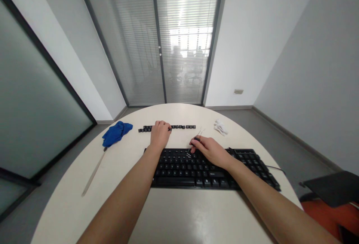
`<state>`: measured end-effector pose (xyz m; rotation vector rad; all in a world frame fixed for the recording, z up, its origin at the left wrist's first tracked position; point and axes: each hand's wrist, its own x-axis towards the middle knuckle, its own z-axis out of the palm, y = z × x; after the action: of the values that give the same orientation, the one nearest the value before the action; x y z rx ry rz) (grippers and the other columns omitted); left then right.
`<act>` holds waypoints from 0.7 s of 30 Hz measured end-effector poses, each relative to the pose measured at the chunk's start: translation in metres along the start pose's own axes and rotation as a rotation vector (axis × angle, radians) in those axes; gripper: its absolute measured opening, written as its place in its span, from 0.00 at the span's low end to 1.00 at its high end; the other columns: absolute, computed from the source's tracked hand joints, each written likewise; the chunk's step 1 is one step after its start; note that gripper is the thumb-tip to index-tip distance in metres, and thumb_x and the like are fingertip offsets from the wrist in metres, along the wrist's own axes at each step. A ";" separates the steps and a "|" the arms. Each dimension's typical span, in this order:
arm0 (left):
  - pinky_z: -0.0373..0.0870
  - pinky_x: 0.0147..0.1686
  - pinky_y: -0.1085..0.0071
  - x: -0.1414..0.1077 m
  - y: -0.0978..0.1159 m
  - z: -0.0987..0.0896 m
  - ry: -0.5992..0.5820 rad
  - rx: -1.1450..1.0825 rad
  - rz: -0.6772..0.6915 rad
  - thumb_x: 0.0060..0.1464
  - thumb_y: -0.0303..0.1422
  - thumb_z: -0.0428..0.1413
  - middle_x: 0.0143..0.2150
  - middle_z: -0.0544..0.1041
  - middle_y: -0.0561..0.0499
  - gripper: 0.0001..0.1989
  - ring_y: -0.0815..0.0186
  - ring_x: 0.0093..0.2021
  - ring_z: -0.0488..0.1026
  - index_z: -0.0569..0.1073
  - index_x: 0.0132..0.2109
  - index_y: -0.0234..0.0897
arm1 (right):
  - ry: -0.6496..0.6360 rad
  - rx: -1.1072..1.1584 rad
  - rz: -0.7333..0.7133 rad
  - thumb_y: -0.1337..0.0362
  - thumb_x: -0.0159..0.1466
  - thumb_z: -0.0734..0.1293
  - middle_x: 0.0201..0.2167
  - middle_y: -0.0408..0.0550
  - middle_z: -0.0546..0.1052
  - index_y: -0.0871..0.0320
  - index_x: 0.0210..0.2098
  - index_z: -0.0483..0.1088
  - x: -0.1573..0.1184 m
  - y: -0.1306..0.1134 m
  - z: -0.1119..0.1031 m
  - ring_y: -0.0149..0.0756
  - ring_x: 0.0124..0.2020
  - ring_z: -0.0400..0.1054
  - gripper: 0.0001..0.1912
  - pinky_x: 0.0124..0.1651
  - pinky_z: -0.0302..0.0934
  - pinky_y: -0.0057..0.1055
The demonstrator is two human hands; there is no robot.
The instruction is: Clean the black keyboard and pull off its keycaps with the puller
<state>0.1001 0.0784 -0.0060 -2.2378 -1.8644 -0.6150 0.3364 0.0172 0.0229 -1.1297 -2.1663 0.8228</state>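
My left hand [160, 133] is over a row of loose black keycaps [179, 127] on the table beyond the keyboard. Its fingers are curled downward, with one small black keycap [169, 129] at the thumb side, and they hide part of the row. In my right hand [211, 149] is a wire keycap puller [197, 138] with a dark middle, gripped between thumb and fingers. Thin wire ends stick out on both sides of it, one pair low over the keyboard's back rows. The black keyboard [179, 173] lies flat beneath both forearms.
A blue cloth [115, 133] lies at the left, beside a long thin pale stick [94, 173] with a dark end. White gloves or cloth [221, 127] rest at the right. A cable [276, 168] leaves the keyboard's right side. A chair [331, 195] stands beyond the round table's [165, 214] right edge.
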 end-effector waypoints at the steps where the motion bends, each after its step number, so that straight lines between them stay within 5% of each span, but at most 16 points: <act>1: 0.65 0.50 0.60 0.000 0.000 0.000 -0.005 0.002 -0.006 0.57 0.31 0.60 0.46 0.75 0.46 0.06 0.54 0.53 0.65 0.78 0.43 0.41 | 0.001 0.000 -0.001 0.52 0.72 0.57 0.32 0.44 0.82 0.55 0.35 0.72 0.000 0.000 0.000 0.39 0.36 0.74 0.18 0.45 0.61 0.34; 21: 0.65 0.51 0.60 0.002 -0.003 0.006 -0.006 -0.013 -0.018 0.58 0.31 0.58 0.47 0.75 0.45 0.08 0.54 0.52 0.65 0.77 0.45 0.40 | -0.003 -0.002 0.002 0.52 0.72 0.57 0.32 0.44 0.82 0.55 0.37 0.72 -0.001 0.000 0.000 0.39 0.36 0.74 0.18 0.44 0.61 0.34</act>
<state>0.0984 0.0833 -0.0111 -2.2359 -1.8910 -0.6261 0.3368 0.0165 0.0225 -1.1327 -2.1691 0.8246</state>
